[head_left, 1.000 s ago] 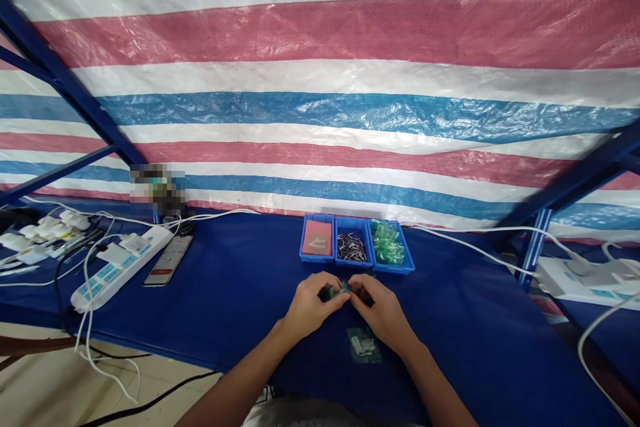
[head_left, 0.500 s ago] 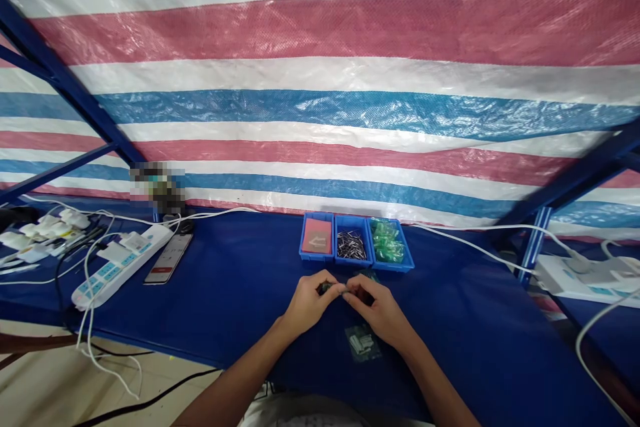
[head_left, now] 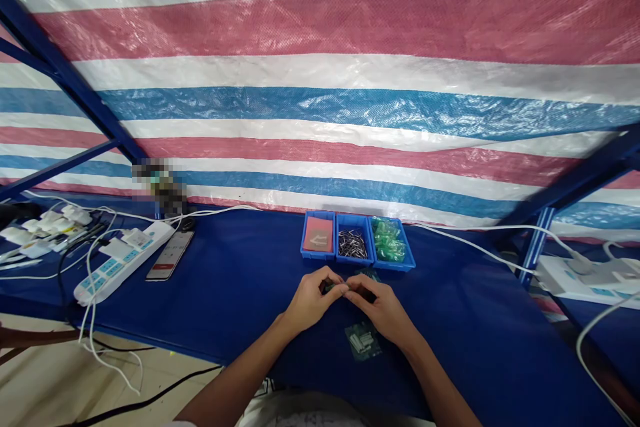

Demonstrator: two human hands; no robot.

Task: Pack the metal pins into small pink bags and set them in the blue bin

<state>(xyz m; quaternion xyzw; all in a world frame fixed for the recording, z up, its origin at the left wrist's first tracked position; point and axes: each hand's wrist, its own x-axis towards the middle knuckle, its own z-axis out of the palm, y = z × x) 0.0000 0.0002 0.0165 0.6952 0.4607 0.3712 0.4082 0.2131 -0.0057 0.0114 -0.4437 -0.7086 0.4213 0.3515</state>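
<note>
Clock positions are read from the hands, with 12 o'clock away from the wearer. A glossy sheet (head_left: 320,103) striped red, white and blue spans the background from 10 to 2 o'clock. Below it extends a table (head_left: 240,287) with a smooth dark-blue surface; blue metal frames slope at 10 o'clock (head_left: 90,100) and 2 o'clock (head_left: 575,183). A pale tiled floor (head_left: 165,380) shows at 8 o'clock. White power strips lie at 9 to 10 o'clock (head_left: 107,273) and 3 o'clock (head_left: 555,280). Three adjoining blue bins stand near 12 o'clock: the left (head_left: 318,255) contains pink material (head_left: 317,227), the middle (head_left: 354,262) slender metal pieces (head_left: 353,243), the right (head_left: 399,267) green-tinted packets (head_left: 390,247). The left hand (head_left: 310,300) and right hand (head_left: 385,307) meet at their fingertips, thumb and fingers of each pinching a small greenish item (head_left: 329,288), mostly hidden, just above the table. A phone (head_left: 170,257) lies at 9 to 10 o'clock, just beside the nearer strip. A transparent bag (head_left: 363,340) of whitish pieces lies at 5 o'clock. The phone's screen bears characters too small to read and a red bar.
</note>
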